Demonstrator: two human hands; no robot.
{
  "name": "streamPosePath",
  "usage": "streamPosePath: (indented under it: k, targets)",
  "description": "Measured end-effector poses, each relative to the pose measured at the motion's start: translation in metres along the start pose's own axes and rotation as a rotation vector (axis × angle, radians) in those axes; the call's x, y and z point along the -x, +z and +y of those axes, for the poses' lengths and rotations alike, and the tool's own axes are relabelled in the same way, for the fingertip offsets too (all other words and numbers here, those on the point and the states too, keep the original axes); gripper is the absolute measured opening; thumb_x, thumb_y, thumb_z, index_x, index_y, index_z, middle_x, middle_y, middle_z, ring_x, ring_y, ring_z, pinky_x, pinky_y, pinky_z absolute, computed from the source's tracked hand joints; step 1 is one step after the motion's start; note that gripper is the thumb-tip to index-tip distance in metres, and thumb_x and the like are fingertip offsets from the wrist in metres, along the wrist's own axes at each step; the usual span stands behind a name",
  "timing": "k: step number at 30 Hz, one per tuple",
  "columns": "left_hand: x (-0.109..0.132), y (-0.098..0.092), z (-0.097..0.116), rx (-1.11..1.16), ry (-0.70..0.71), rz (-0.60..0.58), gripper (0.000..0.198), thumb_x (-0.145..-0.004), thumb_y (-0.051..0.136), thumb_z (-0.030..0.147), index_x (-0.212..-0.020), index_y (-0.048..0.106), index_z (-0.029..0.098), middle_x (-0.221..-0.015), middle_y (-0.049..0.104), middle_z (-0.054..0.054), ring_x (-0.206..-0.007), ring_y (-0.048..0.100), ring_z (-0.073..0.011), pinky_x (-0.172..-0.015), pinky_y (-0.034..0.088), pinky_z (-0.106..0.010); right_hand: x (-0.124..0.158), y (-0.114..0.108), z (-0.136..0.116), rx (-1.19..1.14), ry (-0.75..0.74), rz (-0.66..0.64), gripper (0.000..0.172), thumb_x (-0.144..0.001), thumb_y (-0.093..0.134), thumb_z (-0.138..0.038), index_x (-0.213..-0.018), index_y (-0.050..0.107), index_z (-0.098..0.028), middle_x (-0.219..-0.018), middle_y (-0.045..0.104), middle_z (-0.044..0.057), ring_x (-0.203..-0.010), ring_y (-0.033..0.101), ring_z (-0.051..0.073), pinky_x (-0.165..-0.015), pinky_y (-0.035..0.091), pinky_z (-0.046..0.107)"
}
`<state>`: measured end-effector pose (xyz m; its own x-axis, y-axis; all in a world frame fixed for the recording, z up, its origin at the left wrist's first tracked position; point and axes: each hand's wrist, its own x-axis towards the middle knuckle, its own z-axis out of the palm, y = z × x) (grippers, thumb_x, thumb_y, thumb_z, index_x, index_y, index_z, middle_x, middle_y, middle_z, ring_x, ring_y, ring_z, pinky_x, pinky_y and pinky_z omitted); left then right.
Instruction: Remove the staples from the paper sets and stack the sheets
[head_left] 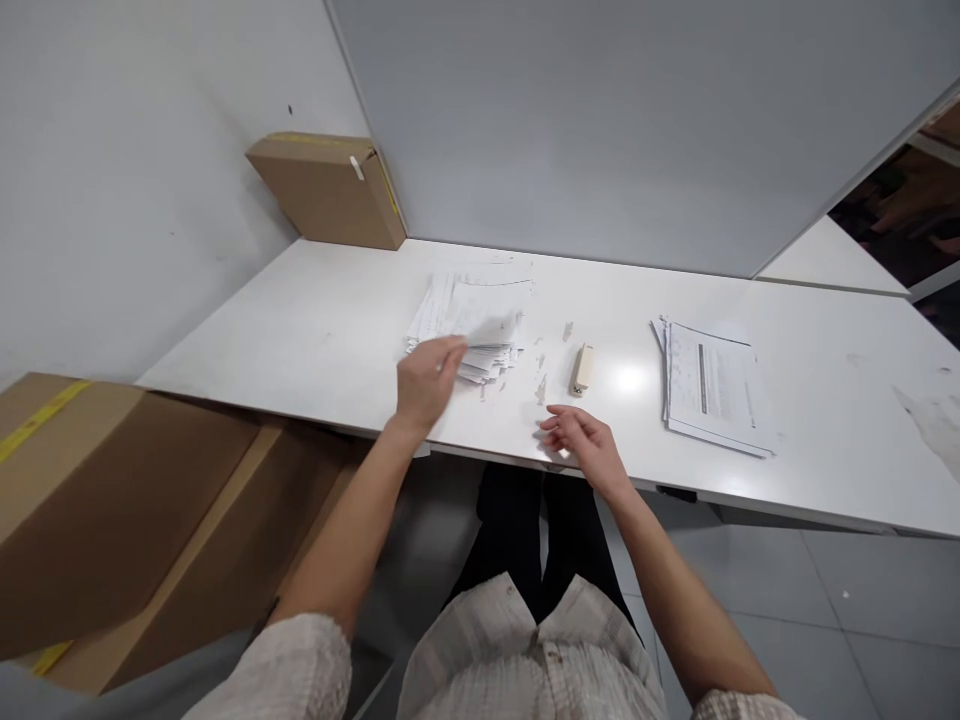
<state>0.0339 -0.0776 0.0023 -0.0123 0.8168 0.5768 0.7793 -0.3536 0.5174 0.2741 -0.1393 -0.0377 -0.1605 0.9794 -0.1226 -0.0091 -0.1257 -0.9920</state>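
Observation:
At the left stack of loose papers (480,305), my left hand (429,382) is closed in a pinch on the near left corner of a paper sheet (491,328), which lifts and bends above the pile. The sheets in this pile lie unevenly, with their edges fanned out. My right hand (581,442) hovers by the desk's front edge, its fingers loosely bent and apart, with nothing in it. Just beyond its fingertips rests a small cream stapler (583,369). A second, neater stack of printed papers (716,390) lies farther right, untouched.
The white desk (300,330) meets a grey partition (600,130) at the back. A cardboard box (330,195) stands in the back left corner. Larger cardboard boxes (112,500) are beside the desk at lower left. Worn patches mark the desktop.

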Motion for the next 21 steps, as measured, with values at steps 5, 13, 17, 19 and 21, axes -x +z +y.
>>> streamPosePath:
  k: [5, 13, 17, 19, 21]
  targets:
    - [0.071, -0.001, 0.033, 0.013, 0.473, -0.288, 0.019, -0.087, 0.052, 0.021, -0.098, 0.067, 0.023, -0.1, 0.071, -0.003, -0.107, 0.059, -0.0213, -0.098, 0.041, -0.04, -0.007, 0.003, -0.013, -0.435, 0.271, -0.213, 0.066, -0.084, 0.032, -0.068, -0.113, 0.059, -0.016, -0.111, 0.065, 0.015, -0.099, 0.064, 0.027, -0.08, 0.054, 0.042]
    - [0.01, 0.002, -0.002, -0.026, 0.25, -0.221, 0.027, -0.09, 0.048, 0.035, -0.093, 0.067, 0.017, -0.089, 0.071, -0.006, -0.089, 0.064, -0.0191, -0.081, 0.051, -0.036, 0.005, 0.004, -0.007, -0.379, 0.489, -0.029, 0.022, -0.082, 0.059, -0.026, -0.1, 0.064, -0.014, -0.111, 0.067, 0.012, -0.096, 0.065, 0.026, -0.083, 0.055, 0.04]
    - [-0.036, 0.015, -0.035, -0.216, 0.265, -0.278, 0.029, -0.083, 0.059, 0.032, -0.105, 0.065, 0.014, -0.111, 0.065, -0.012, -0.105, 0.057, -0.026, -0.09, 0.047, -0.041, 0.008, 0.003, -0.01, -0.386, 0.551, -0.007, 0.028, -0.084, 0.058, -0.028, -0.106, 0.062, -0.013, -0.111, 0.067, 0.013, -0.097, 0.065, 0.026, -0.084, 0.055, 0.04]
    - [-0.046, 0.018, -0.042, -0.247, 0.291, -0.379, 0.025, -0.085, 0.057, 0.031, -0.103, 0.065, 0.017, -0.113, 0.064, -0.01, -0.106, 0.056, -0.026, -0.089, 0.047, -0.04, 0.007, 0.003, -0.01, -0.385, 0.565, 0.0, 0.029, -0.083, 0.059, -0.029, -0.108, 0.062, -0.013, -0.109, 0.068, 0.013, -0.095, 0.066, 0.026, -0.084, 0.055, 0.04]
    - [-0.05, 0.018, -0.044, -0.259, 0.296, -0.447, 0.022, -0.087, 0.052, 0.031, -0.1, 0.067, 0.02, -0.111, 0.065, -0.007, -0.105, 0.056, -0.0252, -0.087, 0.047, -0.039, 0.006, 0.002, -0.009, -0.378, 0.572, -0.006, 0.03, -0.083, 0.06, -0.029, -0.109, 0.062, -0.013, -0.109, 0.068, 0.013, -0.093, 0.066, 0.025, -0.085, 0.054, 0.041]
